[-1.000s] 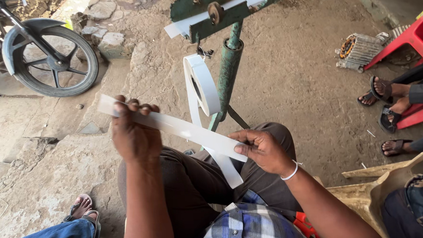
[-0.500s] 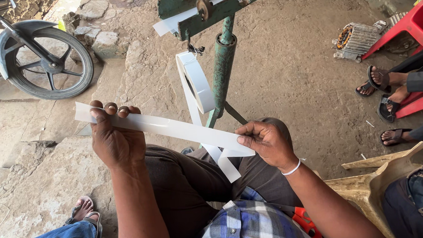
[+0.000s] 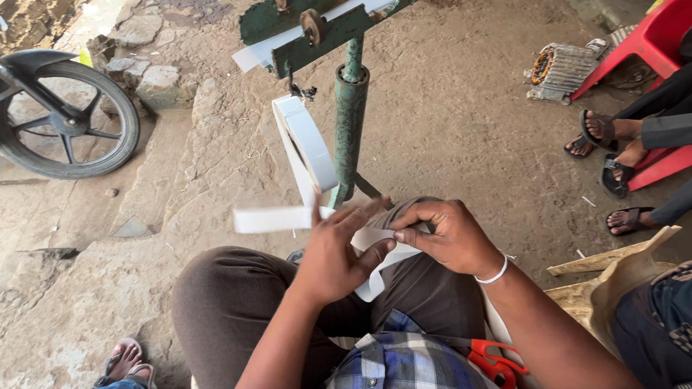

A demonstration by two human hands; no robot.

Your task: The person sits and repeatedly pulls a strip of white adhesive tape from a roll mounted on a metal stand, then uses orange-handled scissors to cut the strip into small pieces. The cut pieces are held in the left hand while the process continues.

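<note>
A white paper strip (image 3: 272,219) runs from a hanging roll (image 3: 305,145) down to my lap. My left hand (image 3: 340,254) holds the strip over my knee, fingers spread and thumb under it, with the free end sticking out to the left. Close beside it, my right hand (image 3: 443,233) pinches the same strip between thumb and fingers. The roll hangs from a green metal stand (image 3: 348,123) right in front of my knees. Red-handled scissors (image 3: 490,362) lie in my lap by my right forearm.
A motorbike wheel (image 3: 62,115) stands at the far left. A motor stator (image 3: 560,71), a red plastic chair (image 3: 657,40) and another person's sandalled feet (image 3: 608,145) are at the right. Another foot in a sandal (image 3: 122,368) is at the bottom left. Rough stones lie at the back.
My left hand has slid right along the strip, from stretched out at the left to close beside my right hand. The strip's long taut span has shortened to a short free end.
</note>
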